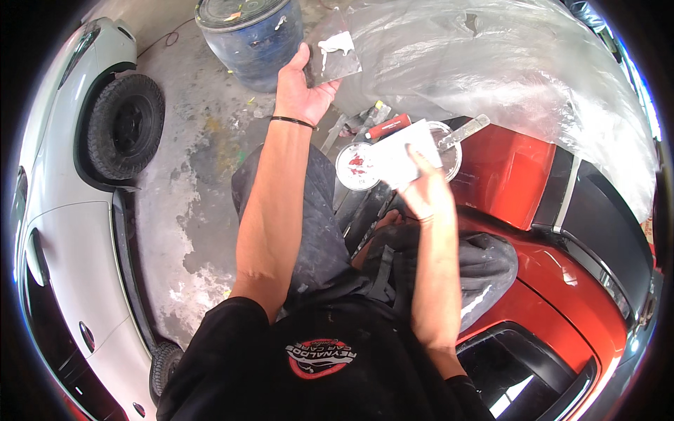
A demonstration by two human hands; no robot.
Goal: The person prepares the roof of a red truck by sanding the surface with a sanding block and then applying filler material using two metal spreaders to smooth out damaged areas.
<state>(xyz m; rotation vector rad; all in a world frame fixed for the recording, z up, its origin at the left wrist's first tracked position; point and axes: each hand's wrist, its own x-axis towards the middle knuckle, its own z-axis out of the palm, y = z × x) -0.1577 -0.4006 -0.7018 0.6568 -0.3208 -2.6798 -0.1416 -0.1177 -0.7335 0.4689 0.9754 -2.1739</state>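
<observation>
Raised ahead of me, my left hand [303, 95] grips the edge of a thin, see-through grey plate [345, 67]. A blob of white paste [337, 43] lies on it, with a streak running down. My right hand [426, 189] is closed on a flat white rectangular piece [400, 160], either a sheet or a spreader. Under its left edge is a round white lid or tin [344, 168] with red smears. An open round can [455, 163] stands partly hidden behind its right side, a putty knife [469, 130] lying across the rim. Beyond lies a red tube [388, 126].
A blue drum [256, 45] stands at the far left of the plate. Clear plastic sheeting [491, 56] drapes the far right. A red car [505, 172] with black trim is close on my right. A light-coloured car [77, 231] with a large black wheel [128, 126] fills the left.
</observation>
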